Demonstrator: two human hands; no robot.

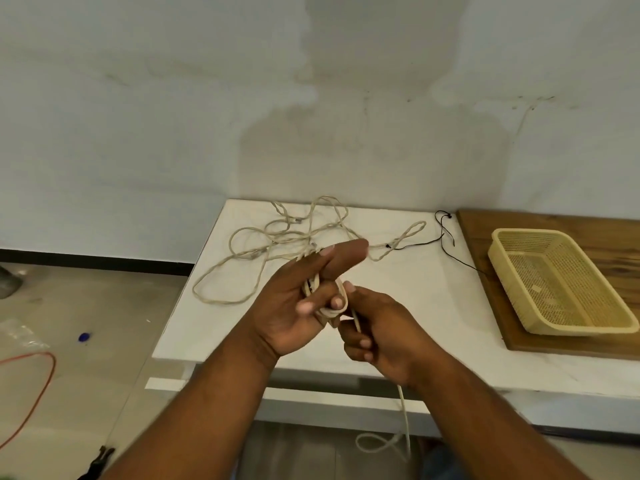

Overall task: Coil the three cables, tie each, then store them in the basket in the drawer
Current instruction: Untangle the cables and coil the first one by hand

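Item: cream cable point(341, 308), partly looped round the left hand point(294, 299), held above the front edge of the tabletop point(415, 289).
Left fingers: curled round the loops, thumb stuck out straight.
Right hand point(377, 337): fingers curled, pinching the free strand just beside the coil.
Loose tail point(403, 410): hangs below the front edge and curls near the floor.
Handling: likely light, soft and limp; loops may spring apart, so hold at the crossing of the loops and feed the strand close to the coil.
Loose cables point(277, 237): tangled heap toward the back edge; likely to snag when lifted.
Black cord point(445, 233): thin, near the back edge, running toward the wooden board point(485, 223).
Basket point(500, 268): on the board at the right edge, well apart from the hands.
Drawer: cannot tell.
Floor, left: orange wire point(48, 368), pliers point(100, 459).
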